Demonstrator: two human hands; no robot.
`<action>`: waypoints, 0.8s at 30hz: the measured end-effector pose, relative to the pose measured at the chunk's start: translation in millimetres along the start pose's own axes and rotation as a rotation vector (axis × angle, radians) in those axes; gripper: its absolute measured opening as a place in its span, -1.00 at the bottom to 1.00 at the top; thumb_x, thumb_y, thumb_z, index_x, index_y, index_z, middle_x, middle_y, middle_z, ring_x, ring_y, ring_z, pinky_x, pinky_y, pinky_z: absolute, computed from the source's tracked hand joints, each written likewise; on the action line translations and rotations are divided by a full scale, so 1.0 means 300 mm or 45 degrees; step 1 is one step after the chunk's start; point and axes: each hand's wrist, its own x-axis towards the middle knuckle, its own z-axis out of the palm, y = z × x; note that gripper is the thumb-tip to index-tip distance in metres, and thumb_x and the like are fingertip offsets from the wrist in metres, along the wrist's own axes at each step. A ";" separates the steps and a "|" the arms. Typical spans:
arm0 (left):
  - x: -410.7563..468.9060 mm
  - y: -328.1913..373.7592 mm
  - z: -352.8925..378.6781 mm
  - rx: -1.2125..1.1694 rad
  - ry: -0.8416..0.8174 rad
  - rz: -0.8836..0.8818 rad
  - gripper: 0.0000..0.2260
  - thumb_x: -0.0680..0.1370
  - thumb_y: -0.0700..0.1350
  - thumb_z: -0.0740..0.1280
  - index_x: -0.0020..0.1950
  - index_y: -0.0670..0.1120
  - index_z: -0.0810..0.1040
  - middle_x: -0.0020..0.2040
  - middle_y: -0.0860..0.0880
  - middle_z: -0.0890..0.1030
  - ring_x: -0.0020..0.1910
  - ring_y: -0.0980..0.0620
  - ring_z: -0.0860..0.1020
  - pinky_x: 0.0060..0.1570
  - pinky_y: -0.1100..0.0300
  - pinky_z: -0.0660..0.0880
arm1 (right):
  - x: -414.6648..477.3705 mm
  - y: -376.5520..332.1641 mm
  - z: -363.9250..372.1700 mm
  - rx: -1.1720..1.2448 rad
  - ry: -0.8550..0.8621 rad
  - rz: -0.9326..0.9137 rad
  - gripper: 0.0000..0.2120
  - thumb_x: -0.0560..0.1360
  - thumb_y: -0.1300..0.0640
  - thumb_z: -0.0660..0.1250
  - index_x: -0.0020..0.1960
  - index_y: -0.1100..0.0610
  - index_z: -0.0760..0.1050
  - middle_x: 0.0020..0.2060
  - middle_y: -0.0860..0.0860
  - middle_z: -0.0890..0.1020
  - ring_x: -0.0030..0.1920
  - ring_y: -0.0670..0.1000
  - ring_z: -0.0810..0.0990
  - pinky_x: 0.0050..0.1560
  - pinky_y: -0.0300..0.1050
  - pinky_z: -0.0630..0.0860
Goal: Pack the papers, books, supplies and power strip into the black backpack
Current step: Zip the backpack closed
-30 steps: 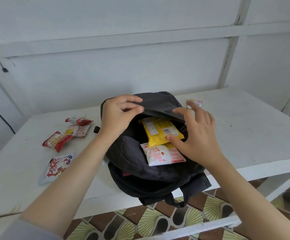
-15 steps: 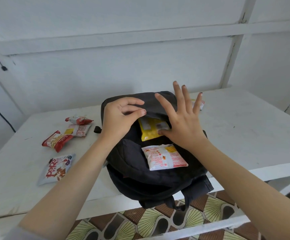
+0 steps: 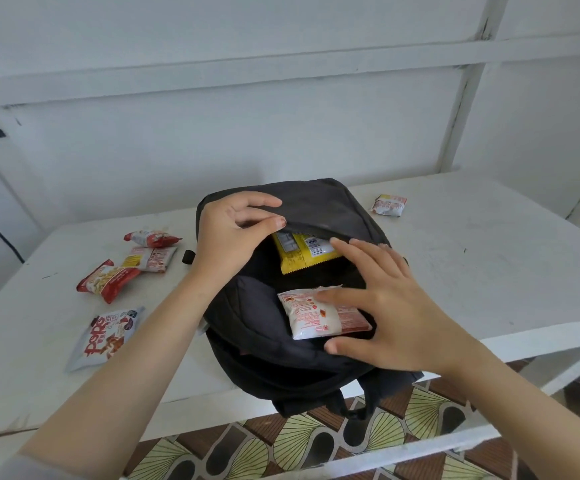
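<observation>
— In the head view, where is the black backpack (image 3: 333,209)?

— It lies flat on the white table (image 3: 489,271), with its bottom and straps hanging over the near edge and its top pocket open.

— And the left hand (image 3: 233,237)?

— It pinches the edge of the pocket flap between thumb and forefinger and holds it up.

— The right hand (image 3: 392,313)?

— Its fingers are spread and nearly straight. One rests on the white-and-red packet (image 3: 319,317), which lies on the backpack's front, and the thumb sits just beside the packet's near edge. It grasps nothing.

— Anything in the pocket?

— A yellow packet (image 3: 302,258), half under the flap.

— What else is on the table?

— To the left of the backpack lie a red packet (image 3: 108,280), a "Pops" packet (image 3: 106,337) and two small packets (image 3: 151,249). Another small one (image 3: 389,205) lies to the right, at the back.
</observation>
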 end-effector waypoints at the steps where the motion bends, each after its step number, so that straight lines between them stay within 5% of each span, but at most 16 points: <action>1: 0.001 0.002 0.000 0.004 -0.005 -0.002 -0.83 0.43 -0.20 0.46 -0.08 0.04 0.62 -0.20 0.13 0.66 -0.15 0.22 0.63 -0.13 0.47 0.47 | -0.010 0.007 0.012 -0.054 -0.019 0.009 -0.49 0.38 -0.37 0.20 0.22 -0.17 0.54 0.50 0.06 0.17 0.49 0.10 0.07 0.43 0.23 0.03; 6: 0.003 0.008 -0.001 0.022 -0.021 -0.017 -0.85 0.43 -0.21 0.46 -0.04 -0.01 0.63 -0.20 0.12 0.66 -0.15 0.26 0.62 -0.13 0.49 0.47 | 0.007 0.021 0.049 -0.050 0.115 0.022 -0.66 0.47 -0.20 0.17 0.03 -0.12 0.65 0.50 0.08 0.18 0.49 0.13 0.06 0.40 0.36 0.09; 14: 0.016 0.020 -0.017 0.014 -0.035 -0.070 -0.83 0.40 -0.21 0.48 -0.10 0.03 0.62 -0.24 0.17 0.66 -0.19 0.25 0.62 -0.18 0.48 0.47 | 0.144 -0.039 0.075 -0.135 0.622 0.087 -0.92 0.41 -0.05 0.43 -0.18 -0.08 0.68 0.43 0.12 0.30 0.44 0.20 0.21 0.40 0.33 0.06; 18: 0.008 0.018 -0.019 -0.041 -0.034 -0.098 -0.81 0.39 -0.24 0.48 -0.08 0.02 0.63 -0.24 0.09 0.69 -0.21 0.15 0.65 -0.13 0.39 0.52 | 0.226 -0.066 0.113 -0.277 0.671 0.154 -0.84 0.36 -0.01 0.47 -0.30 0.05 0.58 0.41 0.16 0.34 0.43 0.20 0.21 0.41 0.31 -0.10; 24: -0.004 0.000 -0.015 -0.116 -0.025 -0.184 -0.80 0.41 -0.27 0.46 -0.02 -0.05 0.64 -0.23 0.03 0.70 -0.19 0.11 0.66 -0.11 0.29 0.57 | 0.301 -0.083 0.173 -0.366 0.744 0.244 -0.67 0.31 -0.03 0.47 -0.18 0.18 0.44 0.34 0.25 0.40 0.38 0.23 0.23 0.38 0.35 -0.05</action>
